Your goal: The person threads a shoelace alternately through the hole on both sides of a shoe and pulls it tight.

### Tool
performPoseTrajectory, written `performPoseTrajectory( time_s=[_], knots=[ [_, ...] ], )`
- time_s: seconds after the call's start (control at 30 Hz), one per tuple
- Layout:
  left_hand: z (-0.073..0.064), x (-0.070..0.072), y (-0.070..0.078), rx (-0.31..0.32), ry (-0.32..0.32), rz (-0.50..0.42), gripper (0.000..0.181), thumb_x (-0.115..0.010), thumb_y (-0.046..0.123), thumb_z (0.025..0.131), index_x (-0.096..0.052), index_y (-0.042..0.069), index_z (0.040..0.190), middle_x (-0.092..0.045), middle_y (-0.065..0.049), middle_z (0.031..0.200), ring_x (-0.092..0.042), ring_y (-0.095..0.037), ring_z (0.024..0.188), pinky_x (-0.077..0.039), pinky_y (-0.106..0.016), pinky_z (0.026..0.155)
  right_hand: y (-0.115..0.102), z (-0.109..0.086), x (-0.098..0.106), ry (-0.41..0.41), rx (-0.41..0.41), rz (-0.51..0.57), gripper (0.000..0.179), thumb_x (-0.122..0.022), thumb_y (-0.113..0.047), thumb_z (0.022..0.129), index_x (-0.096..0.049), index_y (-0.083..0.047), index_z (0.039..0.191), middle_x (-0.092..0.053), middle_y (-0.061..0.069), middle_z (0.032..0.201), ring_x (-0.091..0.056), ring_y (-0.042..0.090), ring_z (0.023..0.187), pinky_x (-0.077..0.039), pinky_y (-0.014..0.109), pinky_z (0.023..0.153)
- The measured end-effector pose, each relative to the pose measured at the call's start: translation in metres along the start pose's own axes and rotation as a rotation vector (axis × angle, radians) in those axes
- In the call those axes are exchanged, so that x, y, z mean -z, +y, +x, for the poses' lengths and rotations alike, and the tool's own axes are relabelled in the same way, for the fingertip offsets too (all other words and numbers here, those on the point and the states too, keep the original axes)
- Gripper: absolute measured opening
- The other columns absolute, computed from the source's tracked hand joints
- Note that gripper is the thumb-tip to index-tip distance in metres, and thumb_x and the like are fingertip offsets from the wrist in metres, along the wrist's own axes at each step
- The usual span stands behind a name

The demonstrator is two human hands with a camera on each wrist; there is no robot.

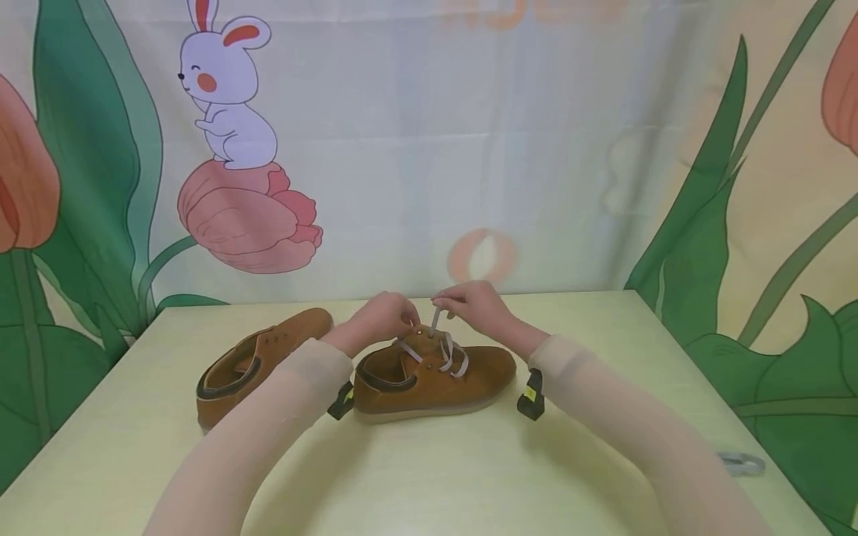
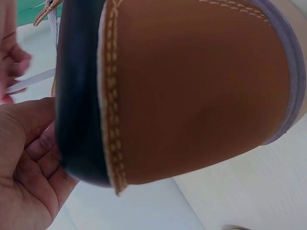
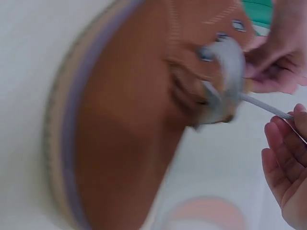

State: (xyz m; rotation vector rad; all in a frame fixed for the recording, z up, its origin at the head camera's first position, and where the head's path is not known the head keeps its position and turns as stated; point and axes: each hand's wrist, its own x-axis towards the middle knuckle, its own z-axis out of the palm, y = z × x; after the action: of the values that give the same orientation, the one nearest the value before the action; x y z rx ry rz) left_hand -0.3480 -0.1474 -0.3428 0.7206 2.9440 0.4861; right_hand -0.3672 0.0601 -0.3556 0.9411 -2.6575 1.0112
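Note:
A brown shoe [image 1: 482,372] with a dark collar lies on the table, toe to the right. Its grey shoelace [image 1: 459,363] runs loosely through some of the eyelets. At the raised eyelet flap [image 1: 426,341], my left hand [image 1: 382,321] pinches the edge between thumb and fingers. My right hand [image 1: 479,307], above the flap, pinches a length of lace drawn taut from an eyelet. In the right wrist view the lace [image 3: 266,105] reaches from the shoe to the right fingertips [image 3: 288,125]. The shoe's heel [image 2: 201,96] fills much of the left wrist view and hides part of the left fingers.
A second brown shoe [image 1: 268,353] stands at the left, partly behind the left sleeve [image 1: 268,424], with no lace showing in its eyelets. Beside the right sleeve [image 1: 617,417], a grey looped object [image 1: 742,464] lies near the table's right edge. A printed curtain [image 1: 536,149] hangs behind the table.

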Motion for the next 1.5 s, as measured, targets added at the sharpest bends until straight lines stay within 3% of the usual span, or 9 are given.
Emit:
performPoseTrajectory(
  time_s=[0.13, 0.37, 0.5, 0.63, 0.8, 1.0, 1.2, 1.37, 1.5],
  knots=[
    [-0.001, 0.0, 0.0, 0.003, 0.009, -0.013, 0.016, -0.066, 0.004, 0.092, -0.079, 0.001, 0.1, -0.079, -0.012, 0.101, -0.071, -0.025, 0.095, -0.057, -0.04, 0.091, -0.008, 0.004, 0.018, 0.053, -0.052, 0.049, 0.029, -0.062, -0.024, 0.102, -0.076, -0.003, 0.118, -0.079, 0.015, 0.107, -0.076, 0.028, 0.087, -0.06, 0.039, 0.082],
    [-0.001, -0.002, 0.0, 0.0, 0.013, -0.028, 0.015, -0.067, 0.006, 0.092, -0.079, 0.001, 0.099, -0.079, -0.013, 0.1, -0.071, -0.027, 0.096, -0.057, -0.041, 0.092, -0.023, 0.002, 0.041, 0.112, -0.063, 0.113, 0.027, -0.062, -0.02, 0.102, -0.076, 0.0, 0.114, -0.078, 0.018, 0.104, -0.076, 0.029, 0.086, -0.06, 0.037, 0.079],
    [-0.006, -0.002, 0.003, 0.008, 0.023, -0.051, 0.019, -0.068, 0.006, 0.092, -0.077, -0.001, 0.108, -0.079, -0.015, 0.101, -0.072, -0.026, 0.094, -0.059, -0.039, 0.089, -0.029, -0.003, 0.042, 0.06, -0.076, 0.226, 0.026, -0.058, -0.018, 0.105, -0.073, 0.002, 0.112, -0.076, 0.02, 0.108, -0.076, 0.021, 0.083, -0.061, 0.032, 0.076],
    [-0.02, -0.002, 0.01, 0.01, 0.054, -0.078, 0.026, -0.07, 0.009, 0.094, -0.072, -0.002, 0.118, -0.078, -0.017, 0.102, -0.073, -0.026, 0.094, -0.059, -0.038, 0.085, -0.034, -0.01, 0.037, -0.021, -0.086, 0.328, 0.026, -0.055, -0.017, 0.106, -0.069, 0.004, 0.111, -0.074, 0.021, 0.108, -0.076, 0.014, 0.081, -0.062, 0.031, 0.077],
    [-0.041, -0.001, 0.02, -0.011, 0.075, -0.081, 0.018, -0.071, 0.014, 0.095, -0.078, 0.002, 0.106, -0.079, -0.011, 0.098, -0.071, -0.02, 0.09, -0.059, -0.037, 0.085, -0.041, -0.023, 0.032, -0.065, -0.073, 0.34, 0.024, -0.06, -0.012, 0.103, -0.07, 0.007, 0.113, -0.075, 0.024, 0.1, -0.074, 0.015, 0.081, -0.063, 0.04, 0.084],
    [-0.052, -0.02, 0.023, -0.024, 0.038, -0.096, 0.014, -0.074, 0.017, 0.093, -0.08, 0.005, 0.096, -0.077, -0.004, 0.086, -0.058, -0.012, 0.074, -0.049, -0.025, 0.069, -0.039, -0.039, 0.026, -0.153, -0.013, 0.199, 0.028, -0.056, -0.008, 0.104, -0.069, 0.003, 0.125, -0.074, 0.022, 0.107, -0.072, 0.03, 0.093, -0.062, 0.04, 0.089],
    [-0.055, -0.033, 0.024, -0.034, 0.063, -0.123, 0.011, -0.075, 0.011, 0.092, -0.08, 0.003, 0.099, -0.079, -0.007, 0.091, -0.062, -0.012, 0.078, -0.054, -0.028, 0.076, -0.034, -0.043, 0.022, -0.215, 0.018, 0.079, 0.031, -0.054, -0.001, 0.102, -0.066, 0.001, 0.131, -0.072, 0.017, 0.1, -0.064, 0.02, 0.088, -0.057, 0.031, 0.082],
    [-0.058, -0.036, 0.024, -0.06, 0.114, -0.145, 0.009, -0.075, 0.008, 0.091, -0.08, 0.003, 0.096, -0.08, -0.007, 0.091, -0.062, -0.011, 0.078, -0.052, -0.026, 0.075, -0.024, -0.037, 0.017, -0.234, 0.027, 0.024, 0.017, -0.065, -0.005, 0.098, -0.069, 0.001, 0.113, -0.077, 0.014, 0.098, -0.072, 0.021, 0.09, -0.06, 0.032, 0.083],
    [-0.059, -0.038, 0.023, -0.097, 0.146, -0.139, 0.01, -0.075, 0.007, 0.09, -0.081, 0.003, 0.097, -0.081, -0.008, 0.093, -0.064, -0.01, 0.079, -0.052, -0.024, 0.074, -0.019, -0.03, 0.011, -0.264, 0.13, -0.11, 0.009, -0.068, -0.004, 0.095, -0.075, -0.002, 0.098, -0.078, 0.009, 0.098, -0.071, 0.019, 0.091, -0.058, 0.032, 0.086]
  ],
)
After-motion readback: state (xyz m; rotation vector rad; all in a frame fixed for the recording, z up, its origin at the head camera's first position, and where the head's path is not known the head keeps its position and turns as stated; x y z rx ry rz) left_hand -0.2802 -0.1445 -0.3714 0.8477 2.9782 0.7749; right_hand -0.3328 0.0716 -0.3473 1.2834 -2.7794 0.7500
